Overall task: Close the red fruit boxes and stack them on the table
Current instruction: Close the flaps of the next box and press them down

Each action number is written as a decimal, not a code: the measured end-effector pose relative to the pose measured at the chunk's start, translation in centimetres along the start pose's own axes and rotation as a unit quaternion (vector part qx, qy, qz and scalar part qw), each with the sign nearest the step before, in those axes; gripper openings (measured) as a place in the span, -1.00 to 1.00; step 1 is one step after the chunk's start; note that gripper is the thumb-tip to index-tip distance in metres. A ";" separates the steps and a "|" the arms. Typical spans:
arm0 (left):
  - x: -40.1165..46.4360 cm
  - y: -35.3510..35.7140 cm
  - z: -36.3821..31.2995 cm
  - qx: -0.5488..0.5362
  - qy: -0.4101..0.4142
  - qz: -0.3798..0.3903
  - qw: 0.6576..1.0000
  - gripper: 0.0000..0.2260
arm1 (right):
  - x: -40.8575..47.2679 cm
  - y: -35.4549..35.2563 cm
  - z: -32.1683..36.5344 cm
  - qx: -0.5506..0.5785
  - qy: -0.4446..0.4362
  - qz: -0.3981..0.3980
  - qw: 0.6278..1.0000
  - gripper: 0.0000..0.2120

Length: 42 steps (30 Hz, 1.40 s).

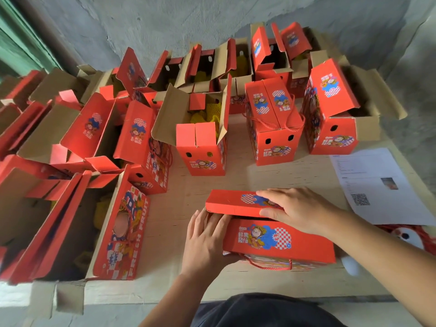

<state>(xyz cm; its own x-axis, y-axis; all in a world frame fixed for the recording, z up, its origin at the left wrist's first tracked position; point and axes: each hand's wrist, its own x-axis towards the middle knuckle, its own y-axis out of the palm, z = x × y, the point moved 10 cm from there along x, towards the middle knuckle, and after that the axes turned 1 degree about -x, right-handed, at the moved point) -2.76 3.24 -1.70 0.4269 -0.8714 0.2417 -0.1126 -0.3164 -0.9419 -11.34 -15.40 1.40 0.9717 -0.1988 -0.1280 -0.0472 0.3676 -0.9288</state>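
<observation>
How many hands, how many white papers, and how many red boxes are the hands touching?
Bare hands: 2 (left hand, right hand)
White printed paper sheet: 1
Red cardboard fruit box touched by the hands: 1
Total: 4

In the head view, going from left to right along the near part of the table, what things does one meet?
Open box with "FRESH FRUIT" side → left hand → box being closed → right hand → printed sheet.
</observation>
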 end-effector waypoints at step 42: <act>5.6 -2.2 1.0 -0.037 -0.018 0.064 0.997 -0.24 | -0.6 0.8 2.0 -0.235 -0.075 -0.096 0.964 -0.44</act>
<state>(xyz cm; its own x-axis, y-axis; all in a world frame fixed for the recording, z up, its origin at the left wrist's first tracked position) 0.75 -0.61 1.53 0.4374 -0.8924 0.1113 -0.2338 -0.2323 -0.9441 -11.47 -13.22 1.45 0.9938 -0.0756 0.0818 0.0721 -0.1233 -0.9897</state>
